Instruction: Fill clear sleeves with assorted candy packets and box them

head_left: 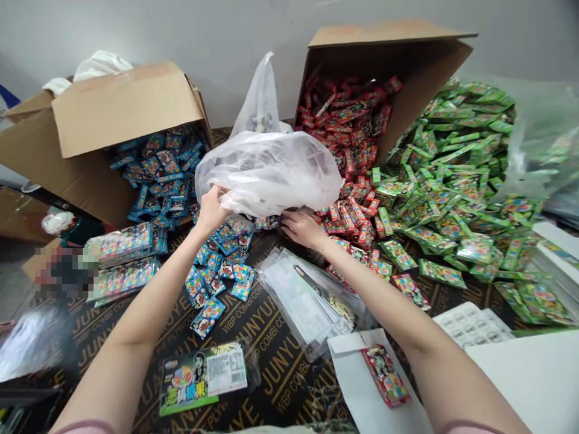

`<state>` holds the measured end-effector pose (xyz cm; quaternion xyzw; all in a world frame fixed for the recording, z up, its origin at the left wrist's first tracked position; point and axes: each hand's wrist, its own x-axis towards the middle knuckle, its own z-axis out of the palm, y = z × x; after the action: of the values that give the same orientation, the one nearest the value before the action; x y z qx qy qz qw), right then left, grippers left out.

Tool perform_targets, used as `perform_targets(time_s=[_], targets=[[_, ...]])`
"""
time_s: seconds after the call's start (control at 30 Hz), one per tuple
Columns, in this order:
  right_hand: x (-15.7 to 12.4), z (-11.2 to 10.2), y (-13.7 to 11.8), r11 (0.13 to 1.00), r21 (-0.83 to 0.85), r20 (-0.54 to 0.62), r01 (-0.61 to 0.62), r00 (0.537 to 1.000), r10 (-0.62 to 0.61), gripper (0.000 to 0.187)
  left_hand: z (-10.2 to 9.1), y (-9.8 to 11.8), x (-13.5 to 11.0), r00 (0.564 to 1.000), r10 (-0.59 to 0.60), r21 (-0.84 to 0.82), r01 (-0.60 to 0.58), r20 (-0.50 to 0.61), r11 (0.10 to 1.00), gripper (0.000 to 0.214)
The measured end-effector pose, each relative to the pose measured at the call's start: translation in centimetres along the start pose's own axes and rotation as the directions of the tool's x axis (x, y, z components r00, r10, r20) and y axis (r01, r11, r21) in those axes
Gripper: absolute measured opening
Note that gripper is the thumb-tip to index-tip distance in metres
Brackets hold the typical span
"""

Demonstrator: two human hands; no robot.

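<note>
My left hand (211, 210) is closed on the gathered edge of a translucent white plastic bag (275, 169), which bulges up between the two cardboard boxes. Small blue candy packets (221, 265) spill out below that hand. Under the bag's right side, my right hand (302, 229) reaches inward, its fingers bent and slightly apart. Its fingertips are beside a few small packets (268, 222) at the bag's lower edge; the thumb is hidden. Red candy packets (350, 214) lie just right of that hand. Clear flat sleeves (307, 295) are beneath my right forearm.
A cardboard box (131, 108) of blue packets tilts open at left, another box (425, 66) of red ones at right. Green packets (452, 175) heap on the far right. A printed pouch (194, 377), a white envelope (357, 386) with a red packet and sticker sheets (465, 325) lie nearer.
</note>
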<state>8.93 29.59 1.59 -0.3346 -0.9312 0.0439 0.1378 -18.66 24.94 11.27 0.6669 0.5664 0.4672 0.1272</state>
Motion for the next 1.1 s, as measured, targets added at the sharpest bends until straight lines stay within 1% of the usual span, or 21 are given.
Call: perform_targets(time_s=[0.03,0.1,0.17,0.23,0.3,0.33,0.4,0.47,0.53,0.57,0.6,0.67,0.7,0.73,0.77,0.83,0.9,0.93,1.0,1.07,1.1], targets=[[-0.5,-0.7,-0.2,1.000,0.003,-0.045,-0.006,0.999,0.006,0.033,-0.2,0.0,-0.1,1.000,-0.003,0.022,0.003,-0.023,1.000,0.021],[-0.7,-2.4,-0.5,0.994,-0.030,-0.164,-0.102,0.982,0.095,0.039,-0.6,0.8,0.0,0.999,0.012,0.027,-0.011,-0.041,1.000,0.019],[0.5,-4.3,-0.3,0.972,-0.079,-0.270,-0.221,0.943,0.193,0.049,-0.9,2.6,0.3,0.996,0.050,0.012,-0.049,-0.077,0.999,0.021],[3.0,-5.8,0.5,0.944,-0.111,-0.325,-0.310,0.909,0.261,0.058,-1.0,4.5,0.8,0.983,0.098,0.032,-0.094,-0.153,0.995,0.034],[6.0,-6.2,1.7,0.929,-0.107,-0.308,-0.355,0.900,0.308,0.062,-0.7,5.7,1.6,0.970,0.160,0.129,-0.137,-0.186,0.982,0.054],[7.4,-6.0,2.4,0.928,-0.091,-0.269,-0.362,0.906,0.327,0.061,-0.4,5.8,2.1,0.969,0.188,0.201,-0.154,-0.159,0.967,0.058],[9.9,-5.2,3.6,0.928,-0.042,-0.151,-0.370,0.921,0.360,0.058,0.3,5.1,3.2,0.977,0.211,0.350,-0.186,-0.034,0.918,0.052],[11.1,-4.5,4.2,0.927,0.023,-0.052,-0.373,0.926,0.374,0.054,1.2,3.5,4.3,0.979,0.173,0.469,-0.205,0.111,0.859,0.038],[10.7,-4.4,4.4,0.935,0.118,-0.001,-0.334,0.942,0.336,0.052,2.1,1.9,5.0,0.974,0.106,0.565,-0.203,0.201,0.800,0.031],[9.7,-4.7,4.3,0.940,0.182,0.000,-0.290,0.956,0.295,0.052,2.4,1.3,5.1,0.970,0.073,0.604,-0.204,0.233,0.770,0.030],[8.3,-5.1,4.1,0.939,0.248,-0.020,-0.238,0.968,0.251,0.052,2.5,0.9,4.9,0.963,0.049,0.628,-0.211,0.265,0.749,0.031],[3.9,-6.1,3.8,0.928,0.333,-0.104,-0.166,0.972,0.212,0.051,1.8,1.0,3.5,0.948,0.051,0.618,-0.244,0.313,0.747,0.042],[0.9,-6.7,3.8,0.925,0.342,-0.148,-0.166,0.963,0.227,0.051,1.0,1.3,2.1,0.942,0.075,0.585,-0.263,0.326,0.767,0.053],[-2.3,-7.2,3.9,0.925,0.316,-0.174,-0.210,0.946,0.274,0.050,-0.1,1.8,0.3,0.942,0.114,0.541,-0.278,0.317,0.794,0.064],[-5.8,-7.6,4.1,0.922,0.268,-0.187,-0.280,0.924,0.335,0.050,-1.5,2.3,-2.1,0.946,0.149,0.503,-0.282,0.287,0.817,0.066],[-12.7,-7.9,4.7,0.884,0.160,-0.130,-0.439,0.878,0.460,0.055,-4.3,3.0,-8.0,0.956,0.162,0.418,-0.255,0.244,0.872,0.058],[-18.5,-7.5,5.0,0.815,0.112,-0.016,-0.569,0.819,0.574,0.060,-6.9,3.2,-14.7,0.964,0.087,0.359,-0.176,0.251,0.916,0.046],[-20.6,-7.1,5.0,0.799,0.119,0.040,-0.589,0.807,0.589,0.064,-8.0,3.1,-18.0,0.967,0.036,0.360,-0.129,0.252,0.924,0.040],[-23.4,-6.2,4.3,0.782,0.125,0.127,-0.610,0.792,0.597,0.079,-9.3,3.0,-24.0,0.965,-0.034,0.353,-0.061,0.258,0.934,0.030],[-24.2,-5.3,3.2,0.757,0.095,0.153,-0.646,0.761,0.630,0.093,-9.6,3.2,-28.7,0.956,-0.084,0.303,-0.005,0.281,0.953,0.026],[-24.2,-5.0,2.7,0.735,0.069,0.145,-0.675,0.736,0.662,0.095,-9.6,3.6,-30.5,0.951,-0.110,0.285,0.025,0.289,0.958,0.025]])
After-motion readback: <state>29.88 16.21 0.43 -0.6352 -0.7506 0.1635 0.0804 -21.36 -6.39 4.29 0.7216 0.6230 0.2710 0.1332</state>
